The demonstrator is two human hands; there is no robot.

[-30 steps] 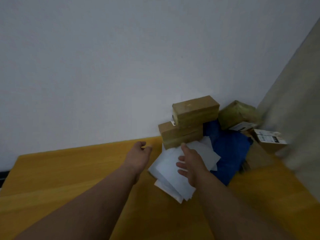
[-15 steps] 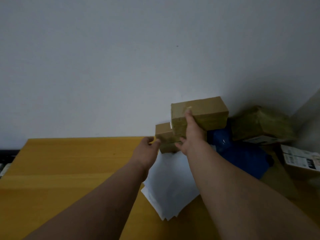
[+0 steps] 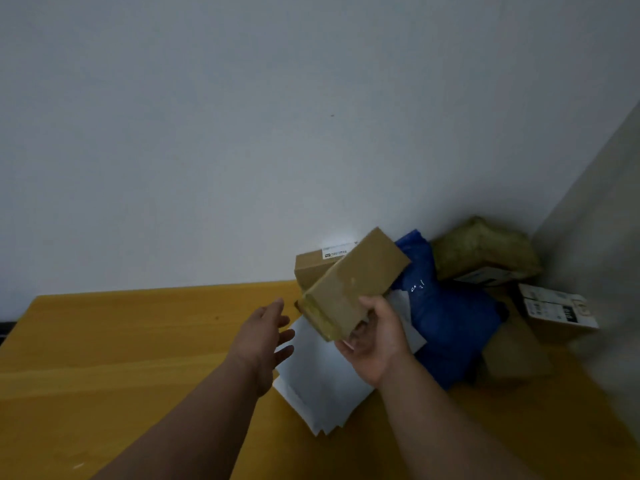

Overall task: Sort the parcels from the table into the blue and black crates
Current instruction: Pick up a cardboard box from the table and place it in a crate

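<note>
We see the yellow table (image 3: 121, 358) filling the lower view, w/ a grey wall (image 3: 242, 116) behind it. At 3 o'clock on the table sits the parcel pile. Biggest there is the blue poly bag (image 3: 450, 323), slumped betw. the boxes. At 1 o'clock from it lies an olive wrapped parcel (image 3: 485, 247) against the wall corner. White mailers (image 3: 322, 382), a few stacked flat, lie at 9 o'clock of the blue bag, under both hands. A flat brown piece (image 3: 512, 355) lies at 4 o'clock of the bag; can't tell what it is. A labelled carton (image 3: 557, 310) sits at 3 o'clock, near the right edge.

The brown box (image 3: 353, 285) is held up off the table, tilted, its far end pointing to 1 o'clock. Our right hand (image 3: 377, 337) grips its near end from below, fingers curled under, thumb on the side. Just behind it at 11 o'clock stands 1 more brown box w/ label (image 3: 311, 268) against the wall.

Our left hand (image 3: 266, 334) hovers at 9 o'clock of the held box, fingers spread and relaxed, holding nothing.
</note>
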